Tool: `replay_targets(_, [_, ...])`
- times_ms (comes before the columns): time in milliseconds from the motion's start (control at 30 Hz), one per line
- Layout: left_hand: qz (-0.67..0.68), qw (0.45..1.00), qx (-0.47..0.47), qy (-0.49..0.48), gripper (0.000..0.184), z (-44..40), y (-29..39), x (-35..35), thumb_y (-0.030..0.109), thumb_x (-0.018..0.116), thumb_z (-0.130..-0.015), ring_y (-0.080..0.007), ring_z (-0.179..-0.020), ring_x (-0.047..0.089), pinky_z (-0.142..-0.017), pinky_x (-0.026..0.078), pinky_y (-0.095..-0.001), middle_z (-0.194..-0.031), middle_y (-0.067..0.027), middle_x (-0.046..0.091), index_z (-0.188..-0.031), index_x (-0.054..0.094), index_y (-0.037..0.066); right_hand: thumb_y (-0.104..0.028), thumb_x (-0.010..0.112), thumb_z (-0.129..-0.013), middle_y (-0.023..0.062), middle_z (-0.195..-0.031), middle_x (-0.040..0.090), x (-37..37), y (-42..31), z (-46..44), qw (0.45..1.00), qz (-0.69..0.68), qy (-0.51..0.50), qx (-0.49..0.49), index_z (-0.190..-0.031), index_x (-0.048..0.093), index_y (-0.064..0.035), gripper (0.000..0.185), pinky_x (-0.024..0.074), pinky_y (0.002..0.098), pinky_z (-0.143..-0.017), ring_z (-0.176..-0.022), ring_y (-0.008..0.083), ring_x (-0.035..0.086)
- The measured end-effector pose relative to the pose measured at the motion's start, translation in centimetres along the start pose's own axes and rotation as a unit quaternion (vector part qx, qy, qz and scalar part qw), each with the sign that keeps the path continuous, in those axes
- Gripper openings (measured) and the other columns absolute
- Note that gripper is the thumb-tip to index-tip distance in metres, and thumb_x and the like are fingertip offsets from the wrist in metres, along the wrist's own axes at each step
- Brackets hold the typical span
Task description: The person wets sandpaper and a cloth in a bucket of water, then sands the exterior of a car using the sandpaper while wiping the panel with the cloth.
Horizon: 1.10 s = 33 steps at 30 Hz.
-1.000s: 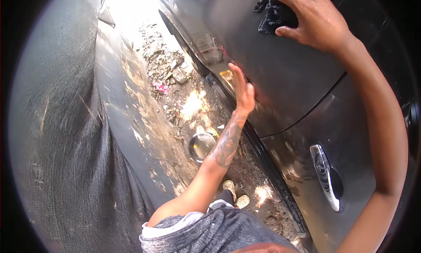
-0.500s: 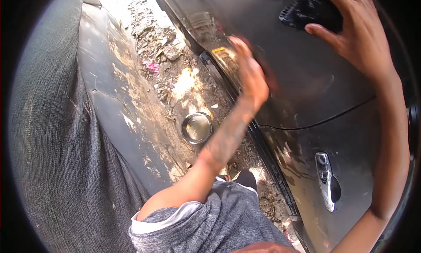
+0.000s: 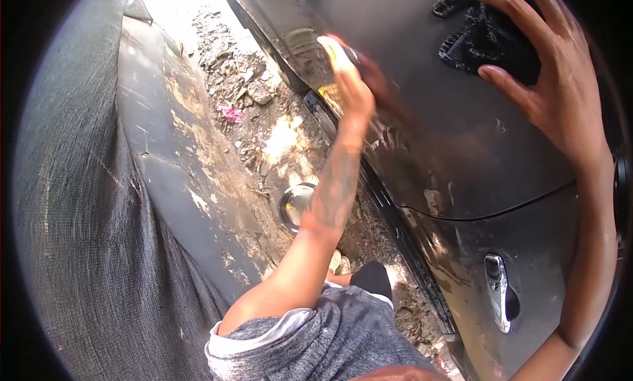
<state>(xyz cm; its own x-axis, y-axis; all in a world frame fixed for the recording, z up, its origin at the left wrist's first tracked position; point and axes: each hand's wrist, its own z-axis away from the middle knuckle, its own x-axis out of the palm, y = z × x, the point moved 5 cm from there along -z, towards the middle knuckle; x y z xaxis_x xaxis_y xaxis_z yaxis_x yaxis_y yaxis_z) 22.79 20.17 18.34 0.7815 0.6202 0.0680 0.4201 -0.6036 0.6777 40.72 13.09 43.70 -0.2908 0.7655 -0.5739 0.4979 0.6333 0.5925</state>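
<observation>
My left hand point(image 3: 349, 87) lies against the dark, glossy car door panel point(image 3: 422, 143), fingers together and slightly blurred. A small dark thing with a red edge point(image 3: 355, 56) shows beneath its fingers, too smeared to name. At the upper right, my right hand point(image 3: 560, 71) curves over a black textured cloth point(image 3: 491, 44) bunched on the panel. Its thumb and fingers spread around the cloth, and the palm hides part of it. A chrome door handle point(image 3: 498, 292) sits below that hand. The left forearm partly covers a round bowl of cloudy liquid point(image 3: 295, 206) on the ground.
A dark sill strip point(image 3: 402, 239) runs along the door's lower edge. Stony ground point(image 3: 254, 110) with a pink scrap point(image 3: 231, 112) lies beside it. On the left are a worn, peeling grey panel point(image 3: 178, 137) and a dark mesh cover point(image 3: 79, 203).
My left hand has slid up and left along the panel, and its forearm now covers more of the bowl. My right hand stays over the cloth. The view has shifted slightly.
</observation>
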Motion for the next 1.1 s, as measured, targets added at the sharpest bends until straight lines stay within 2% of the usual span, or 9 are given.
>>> replay_targets(167, [-0.018,0.988,0.076,-0.132,0.078,8.1,6.3,1.6,0.049,0.02,-0.106,-0.0387,-0.154,-0.002,-0.124,0.0,-0.0508,-0.165,-0.0257,-0.002,-0.156,0.004,-0.008,-0.019,0.088,-0.058,0.0149,-0.136,0.049,0.5,0.5,0.0,0.991,-0.026,-0.087,0.103,-0.115,0.064,-0.0093,0.064,0.035,0.0524,-0.111,-0.135,0.0363,0.041])
replay_targets(267, [0.034,0.975,0.194,-0.101,0.071,1.1,1.9,0.4,0.041,0.021,-0.107,-0.0359,-0.154,0.002,-0.124,0.002,-0.0475,-0.165,-0.0264,0.003,-0.156,0.006,-0.008,-0.018,0.088,-0.059,0.0148,-0.135,0.049,0.3,0.3,0.4,0.998,-0.036,0.045,0.009,-0.115,0.063,-0.0088,0.062,0.0356,0.0512,-0.111,-0.135,0.0357,0.042])
replay_targets(367, [0.016,0.992,-0.079,-0.101,0.063,-2.6,-2.5,-0.9,0.029,0.022,-0.107,-0.0321,-0.154,0.003,-0.125,0.004,-0.0409,-0.165,-0.0264,0.005,-0.155,0.007,-0.01,-0.019,0.088,-0.061,0.0152,-0.135,0.049,2.2,1.2,0.5,0.999,0.012,0.048,0.01,-0.116,0.062,-0.0091,0.062,0.0353,0.0505,-0.112,-0.134,0.0351,0.043])
replay_targets(500, [-0.028,0.986,0.128,-0.106,0.063,3.9,4.9,1.1,0.023,0.024,-0.105,-0.0377,-0.153,0.005,-0.124,0.006,-0.0439,-0.164,-0.029,0.005,-0.156,0.006,-0.008,-0.02,0.088,-0.061,0.0157,-0.134,0.049,0.1,0.1,0.3,0.999,-0.035,0.013,0.001,-0.116,0.062,-0.0096,0.062,0.0347,0.0507,-0.112,-0.134,0.0352,0.042])
replay_targets(700, [0.103,0.993,-0.057,-0.033,0.069,-3.7,2.2,0.0,0.032,0.025,-0.106,-0.0387,-0.153,0.005,-0.124,0.006,-0.0449,-0.163,-0.03,0.004,-0.154,0.0,-0.012,-0.022,0.088,-0.061,0.0162,-0.135,0.048,0.2,0.9,-0.4,0.992,-0.063,-0.096,0.051,-0.116,0.062,-0.0096,0.062,0.0336,0.0521,-0.113,-0.135,0.036,0.041])
replay_targets(800, [-0.022,0.981,0.152,-0.115,0.072,3.8,3.5,1.1,0.041,0.021,-0.107,-0.0328,-0.154,0.001,-0.124,0.003,-0.0412,-0.166,-0.0241,0.003,-0.156,-0.001,-0.007,-0.022,0.087,-0.061,0.0165,-0.135,0.048,0.2,1.0,-0.5,0.989,-0.065,-0.114,0.063,-0.116,0.062,-0.0096,0.062,0.0331,0.0528,-0.113,-0.135,0.0363,0.041])
replay_targets(900, [0.134,0.968,-0.078,-0.195,0.067,-6.1,-2.6,-1.9,0.042,0.028,-0.107,-0.0368,-0.129,0.048,-0.113,0.035,-0.0483,-0.141,-0.0276,0.049,-0.147,0.027,-0.012,-0.023,0.087,-0.062,0.0165,-0.134,0.048,0.4,1.0,-0.4,0.989,-0.064,-0.119,0.068,-0.117,0.062,-0.0096,0.062,0.0322,0.0544,-0.114,-0.135,0.0367,0.04])
replay_targets(1033, [0.097,0.993,0.07,0.019,0.061,-1.4,3.3,0.6,0.026,0.026,-0.108,-0.0337,-0.152,0.014,-0.124,0.014,-0.0413,-0.162,-0.028,0.017,-0.153,0.014,-0.013,-0.023,0.087,-0.062,0.0164,-0.134,0.048,0.2,0.8,-0.5,0.989,-0.06,-0.12,0.067,-0.118,0.062,-0.0096,0.062,0.0315,0.0544,-0.114,-0.136,0.0366,0.039])
replay_targets(1100, [-0.005,0.984,0.148,-0.104,0.063,1.4,3.5,0.5,0.024,0.024,-0.107,-0.0324,-0.154,-0.002,-0.125,0.003,-0.0395,-0.165,-0.0254,0.0,-0.155,0.002,-0.011,-0.023,0.087,-0.062,0.0164,-0.134,0.048,0.0,0.8,-0.7,0.99,-0.051,-0.115,0.057,-0.118,0.062,-0.0096,0.063,0.0311,0.0546,-0.114,-0.136,0.0366,0.039])
